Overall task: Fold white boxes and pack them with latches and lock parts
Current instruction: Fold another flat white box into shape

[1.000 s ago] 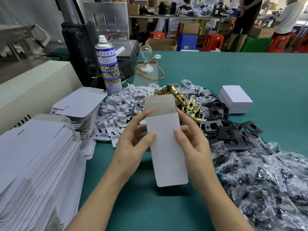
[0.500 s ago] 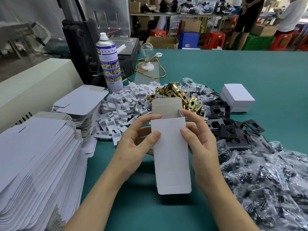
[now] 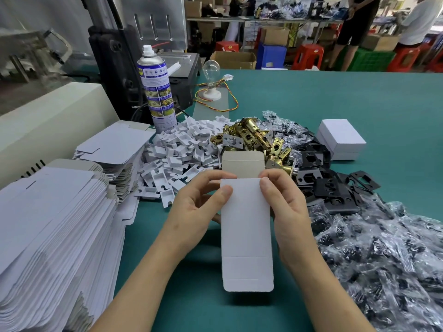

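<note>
white box [image 3: 247,236]: held up over the table between both hands, in the near centre, long side running away from the camera; lower tuck flap hangs free at the near end
left hand [image 3: 199,207]: grips the box's left edge near the top, thumb flat on the front face, fingers curled round behind
right hand [image 3: 286,209]: grips the right edge, thumb on the front top corner, fingers wrapped round the back; fingertips hidden
top flap [image 3: 243,164]: open, stands up past the thumbs, grey inner side facing the camera
flat box blanks [image 3: 48,236]: tall stack at near left; a second, lower stack [image 3: 115,149] just behind it
bagged parts [image 3: 383,259]: heap of clear bags with dark pieces, near right, beside the right forearm
table [image 3: 335,97]: green surface
white plastic inserts [image 3: 182,154]: loose pile beyond the left hand
brass latches [image 3: 254,137]: pile right behind the flap, touching the inserts
black plates [image 3: 330,183]: scattered right of the latches, next to the bags
closed white box [image 3: 340,137]: on the table, far right of the plates
spray can [image 3: 157,92]: upright behind the inserts
light bulb [image 3: 211,68]: in a white socket, with coloured wires, right of the can
background: red stools, cartons, people standing
</note>
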The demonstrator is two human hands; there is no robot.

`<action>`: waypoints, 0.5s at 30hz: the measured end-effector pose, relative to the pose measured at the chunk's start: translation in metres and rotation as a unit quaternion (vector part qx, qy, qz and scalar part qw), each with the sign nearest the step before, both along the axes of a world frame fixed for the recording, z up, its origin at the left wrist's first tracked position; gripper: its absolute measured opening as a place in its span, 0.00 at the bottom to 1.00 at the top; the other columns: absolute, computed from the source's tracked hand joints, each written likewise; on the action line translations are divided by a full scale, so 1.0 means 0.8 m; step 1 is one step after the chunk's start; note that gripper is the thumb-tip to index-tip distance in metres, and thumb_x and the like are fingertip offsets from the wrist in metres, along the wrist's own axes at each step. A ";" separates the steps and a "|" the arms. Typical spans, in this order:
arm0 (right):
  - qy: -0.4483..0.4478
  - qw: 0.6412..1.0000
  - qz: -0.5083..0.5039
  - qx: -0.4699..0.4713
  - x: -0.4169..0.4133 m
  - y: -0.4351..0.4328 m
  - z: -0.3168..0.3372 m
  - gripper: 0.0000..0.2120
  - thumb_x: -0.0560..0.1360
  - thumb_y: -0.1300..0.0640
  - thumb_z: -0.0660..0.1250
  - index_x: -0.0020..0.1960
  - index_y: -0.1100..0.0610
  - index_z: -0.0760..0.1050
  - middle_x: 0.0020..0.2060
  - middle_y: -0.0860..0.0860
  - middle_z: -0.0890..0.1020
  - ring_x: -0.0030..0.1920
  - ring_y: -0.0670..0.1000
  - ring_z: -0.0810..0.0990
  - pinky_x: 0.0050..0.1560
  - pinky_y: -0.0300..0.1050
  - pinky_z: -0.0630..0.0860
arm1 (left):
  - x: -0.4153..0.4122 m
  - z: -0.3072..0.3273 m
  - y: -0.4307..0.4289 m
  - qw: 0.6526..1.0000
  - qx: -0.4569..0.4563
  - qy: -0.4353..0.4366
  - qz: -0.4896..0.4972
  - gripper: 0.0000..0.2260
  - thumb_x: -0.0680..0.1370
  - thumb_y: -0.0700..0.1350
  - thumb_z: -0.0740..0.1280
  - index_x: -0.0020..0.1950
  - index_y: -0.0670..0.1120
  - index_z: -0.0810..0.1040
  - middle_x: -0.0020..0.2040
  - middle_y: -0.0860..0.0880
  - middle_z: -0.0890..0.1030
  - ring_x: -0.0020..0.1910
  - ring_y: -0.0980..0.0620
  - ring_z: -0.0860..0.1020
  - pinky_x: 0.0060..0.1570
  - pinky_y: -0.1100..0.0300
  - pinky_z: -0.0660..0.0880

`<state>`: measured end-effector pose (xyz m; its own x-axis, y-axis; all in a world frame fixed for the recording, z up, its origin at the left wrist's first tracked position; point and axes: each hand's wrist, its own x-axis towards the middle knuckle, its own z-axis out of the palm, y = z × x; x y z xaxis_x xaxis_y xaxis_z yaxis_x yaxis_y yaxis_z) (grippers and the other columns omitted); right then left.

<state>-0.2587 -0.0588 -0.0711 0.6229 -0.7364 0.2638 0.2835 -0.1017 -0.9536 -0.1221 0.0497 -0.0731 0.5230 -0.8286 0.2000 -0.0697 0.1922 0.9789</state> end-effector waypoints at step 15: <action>0.064 0.998 -0.006 0.030 0.002 0.003 -0.003 0.10 0.82 0.49 0.66 0.44 0.51 0.78 0.38 0.47 0.79 0.39 0.45 0.75 0.37 0.38 0.74 | 0.012 -0.010 -0.005 0.992 0.001 -0.100 0.073 0.07 0.75 0.59 0.71 0.49 0.63 0.87 0.56 0.62 0.81 0.61 0.57 0.80 0.55 0.60 0.77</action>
<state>-0.2571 -0.0568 -0.0732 0.6398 -0.7559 0.1388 0.1587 -0.0468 -0.9862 -0.1126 0.0453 -0.0811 0.5879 -0.7469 0.3105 -0.2902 0.1636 0.9429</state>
